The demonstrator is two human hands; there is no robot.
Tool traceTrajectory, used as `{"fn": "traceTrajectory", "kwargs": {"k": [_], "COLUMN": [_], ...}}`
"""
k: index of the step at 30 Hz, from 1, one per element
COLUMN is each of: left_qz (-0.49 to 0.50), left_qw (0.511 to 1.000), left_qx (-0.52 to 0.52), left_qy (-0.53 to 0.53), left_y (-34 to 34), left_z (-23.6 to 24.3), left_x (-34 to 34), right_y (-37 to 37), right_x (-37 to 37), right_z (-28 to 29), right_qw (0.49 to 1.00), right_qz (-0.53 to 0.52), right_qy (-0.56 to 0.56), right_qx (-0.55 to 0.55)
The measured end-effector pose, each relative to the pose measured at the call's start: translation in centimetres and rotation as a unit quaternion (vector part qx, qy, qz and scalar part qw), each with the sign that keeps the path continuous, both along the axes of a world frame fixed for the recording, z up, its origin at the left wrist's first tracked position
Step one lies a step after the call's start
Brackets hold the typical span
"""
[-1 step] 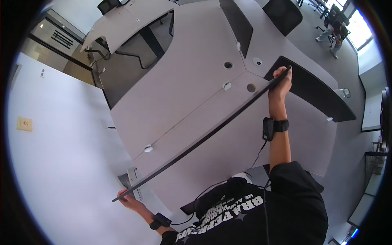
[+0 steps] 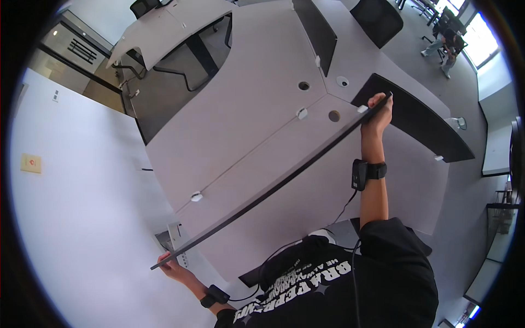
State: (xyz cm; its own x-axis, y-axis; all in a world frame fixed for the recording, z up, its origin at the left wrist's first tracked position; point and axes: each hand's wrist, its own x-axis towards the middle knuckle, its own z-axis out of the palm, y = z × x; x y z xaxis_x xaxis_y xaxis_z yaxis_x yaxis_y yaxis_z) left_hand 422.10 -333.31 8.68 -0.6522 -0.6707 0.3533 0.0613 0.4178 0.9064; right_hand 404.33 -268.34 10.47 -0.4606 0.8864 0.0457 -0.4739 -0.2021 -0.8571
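Note:
A long dark desk divider panel (image 2: 273,188), seen almost edge-on, slants over the desk from lower left to upper right. My left hand (image 2: 172,268) grips its near left end beside the white wall. At the far right end, my right hand (image 2: 378,117) is closed around the panel with the arm stretched out. Below the panel, white clips (image 2: 302,113) sit along a seam in the pale desk (image 2: 246,131). Another white clip (image 2: 362,109) shows right by my right hand. Both wrists wear black straps with small boxes and cables.
A dark curved divider (image 2: 421,123) stands on the desk's right side, and another divider (image 2: 320,35) at the far side. Round cable holes (image 2: 334,116) pierce the desktop. The white wall (image 2: 82,202) borders the left. A black chair (image 2: 377,22) stands beyond; a person (image 2: 449,46) sits far right.
The panel's right end and my right hand have shifted slightly nearer and to the right, uncovering the white clip there. My left hand keeps its hold.

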Motion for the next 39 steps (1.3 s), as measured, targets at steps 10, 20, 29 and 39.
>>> {"fn": "traceTrajectory", "kwargs": {"k": [10, 20, 29, 39], "left_qz": [-0.118, -0.206, -0.281, -0.227], "left_qw": [0.985, 0.958, 0.932, 0.892], "left_qx": [0.110, 0.139, 0.103, -0.023], "left_qy": [-0.063, -0.147, -0.206, -0.390], "left_y": [-1.5, 2.5, 7.3, 13.7], "left_z": [-9.2, -12.0, -12.2, -14.3], "left_x": [6.2, 2.8, -1.8, -6.4], "right_y": [0.3, 5.6, 13.0, 20.2], "right_x": [14.8, 25.2, 25.3, 24.7], "right_z": [4.7, 1.9, -4.7, -11.7], "right_qw": [0.987, 0.977, 0.956, 0.927], "right_qz": [-0.125, -0.171, -0.167, -0.088], "right_qy": [-0.104, -0.127, -0.237, -0.362], "right_qx": [-0.001, -0.021, -0.050, -0.047]}}
